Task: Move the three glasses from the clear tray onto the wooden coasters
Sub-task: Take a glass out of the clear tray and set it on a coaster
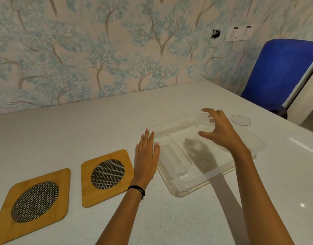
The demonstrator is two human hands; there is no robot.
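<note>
While three glasses (171, 152) fill the clear tray (196, 184) — coasters (106, 175) bare

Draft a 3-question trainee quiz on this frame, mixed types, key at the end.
1. True or false: a glass already stands on a wooden coaster.
2. How many wooden coasters are visible?
3. The right hand is: A) flat on the table, B) spread open over a glass in the clear tray, C) out of view.

Key: 1 false; 2 two; 3 B.
</note>
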